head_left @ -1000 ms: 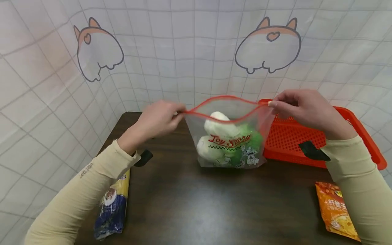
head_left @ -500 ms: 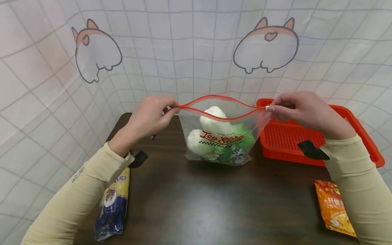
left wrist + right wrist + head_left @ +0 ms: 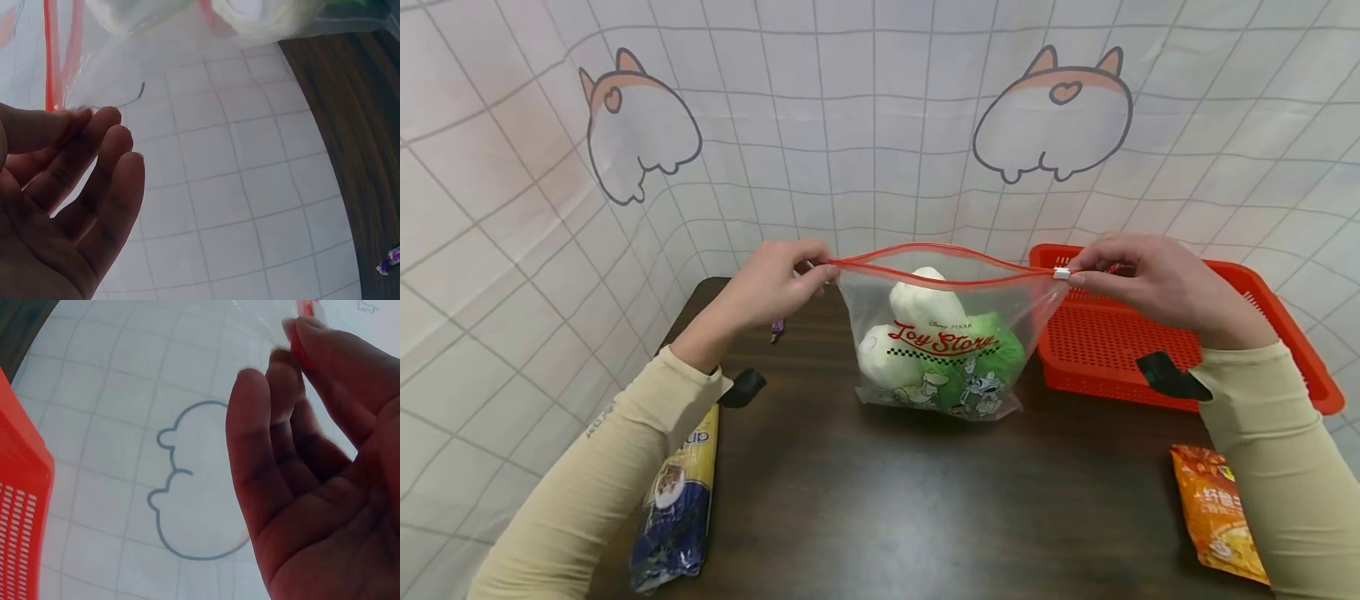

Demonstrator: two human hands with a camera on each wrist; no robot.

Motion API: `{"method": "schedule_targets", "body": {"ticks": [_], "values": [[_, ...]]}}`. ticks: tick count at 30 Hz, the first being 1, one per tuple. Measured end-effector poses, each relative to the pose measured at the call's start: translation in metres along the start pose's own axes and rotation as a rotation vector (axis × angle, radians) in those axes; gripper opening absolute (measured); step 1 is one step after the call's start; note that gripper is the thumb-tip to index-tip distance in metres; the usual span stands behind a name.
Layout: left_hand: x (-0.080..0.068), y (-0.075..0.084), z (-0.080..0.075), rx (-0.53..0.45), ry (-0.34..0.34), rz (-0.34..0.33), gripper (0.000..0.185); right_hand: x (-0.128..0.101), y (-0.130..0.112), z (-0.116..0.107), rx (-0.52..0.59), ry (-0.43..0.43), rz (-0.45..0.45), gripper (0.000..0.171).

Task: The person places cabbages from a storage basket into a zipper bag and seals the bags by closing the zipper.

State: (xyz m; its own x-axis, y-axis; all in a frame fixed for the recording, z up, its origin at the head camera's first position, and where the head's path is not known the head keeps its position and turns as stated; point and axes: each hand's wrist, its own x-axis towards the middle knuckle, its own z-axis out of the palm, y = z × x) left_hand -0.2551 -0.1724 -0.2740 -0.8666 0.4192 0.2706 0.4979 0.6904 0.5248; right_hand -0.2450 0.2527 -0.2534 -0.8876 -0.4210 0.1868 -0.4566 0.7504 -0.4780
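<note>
Between both hands hangs a clear zipper bag (image 3: pixel 940 346) with a red-edged mouth and "Toy Story" print. Its mouth gapes in the middle. Inside are white rounded items (image 3: pixel 925 300) and a bright green leafy-looking item (image 3: pixel 1000 337). My left hand (image 3: pixel 778 283) pinches the mouth's left corner between thumb and index finger; the left wrist view shows the other fingers (image 3: pixel 119 194) loosely bent. At the right corner, beside the white slider (image 3: pixel 1062 273), my right hand (image 3: pixel 1157 279) pinches the red end of the zipper. The bag's bottom is close over the dark table (image 3: pixel 880 500).
A red perforated basket (image 3: pixel 1112 350) stands at the right behind my right wrist. An orange snack packet (image 3: pixel 1217 512) lies at the front right, a yellow-and-blue packet (image 3: pixel 681 500) at the left under my forearm. A small purple wrapped piece (image 3: pixel 777 329) lies near my left hand.
Both hands and the bag have shifted left, the left hand further, so the mouth is stretched wider. The white slider now shows clearly beside the right fingertips.
</note>
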Motion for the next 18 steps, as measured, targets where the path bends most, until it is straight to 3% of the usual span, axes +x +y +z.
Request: {"method": "schedule_targets", "body": {"ticks": [5, 9, 14, 18], "values": [[0.005, 0.004, -0.003, -0.003, -0.032, -0.021, 0.019, 0.004, -0.002, 0.006, 0.053, 0.060, -0.009, 0.011], [0.014, 0.017, 0.000, -0.034, -0.008, 0.004, 0.030, 0.008, -0.009, 0.012, 0.103, 0.096, 0.022, 0.016], [0.026, 0.045, 0.011, 0.016, 0.028, 0.163, 0.031, 0.011, -0.017, 0.019, 0.129, 0.125, 0.038, 0.020], [0.038, 0.070, 0.021, 0.085, -0.025, 0.273, 0.034, 0.012, -0.024, 0.021, 0.137, 0.120, 0.042, 0.021]]}}
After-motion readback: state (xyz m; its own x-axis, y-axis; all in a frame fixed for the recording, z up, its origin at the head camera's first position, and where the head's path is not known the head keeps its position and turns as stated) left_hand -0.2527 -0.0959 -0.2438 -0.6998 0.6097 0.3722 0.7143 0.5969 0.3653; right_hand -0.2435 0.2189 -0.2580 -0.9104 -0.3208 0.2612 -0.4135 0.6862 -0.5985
